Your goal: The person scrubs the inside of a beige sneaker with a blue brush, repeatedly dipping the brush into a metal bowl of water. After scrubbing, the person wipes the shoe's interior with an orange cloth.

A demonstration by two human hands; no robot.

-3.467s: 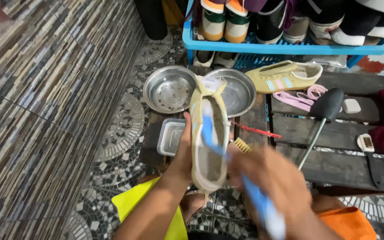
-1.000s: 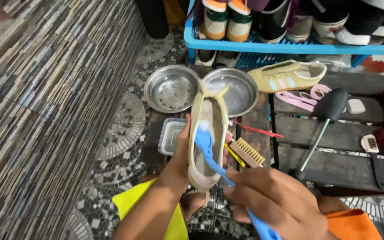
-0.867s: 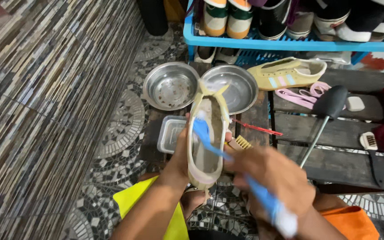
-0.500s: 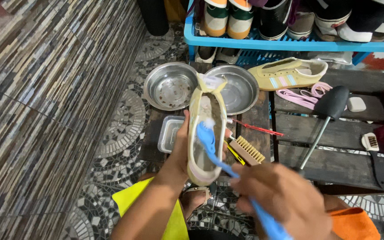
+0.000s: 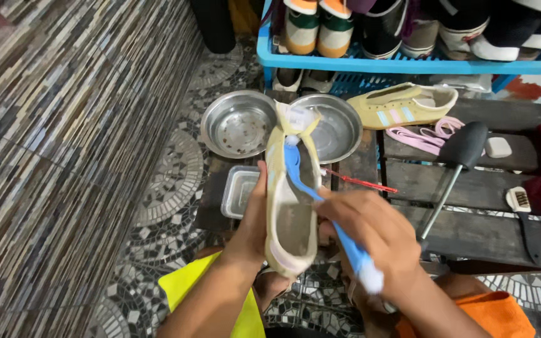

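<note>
Far left is just the striped tile wall [image 5: 64, 112] and the mosaic floor [image 5: 170, 181]. Next come two steel bowls [image 5: 238, 123] side by side at the back of the dark wooden bench [image 5: 471, 188], with a small clear plastic tub [image 5: 240, 191] just in front of them.

In the middle, the left hand [image 5: 253, 219] is clenched around the side of a pale yellow shoe [image 5: 290, 206], held up off the bench with the opening facing the camera. Its long axis runs straight away from the person, heel end near the body, tongue end up over the gap between the bowls.

The right hand [image 5: 377, 235] sits just right of the shoe, fingers wrapped around a blue toothbrush [image 5: 320, 206]. The brush slants up and left from that hand, so its head is inside the shoe near the far end.

Further right: the matching shoe [image 5: 402, 105], pink laces [image 5: 421, 134], a black-headed shoe brush [image 5: 464, 147], and a blue rack [image 5: 402, 62] of shoes at the back.
</note>
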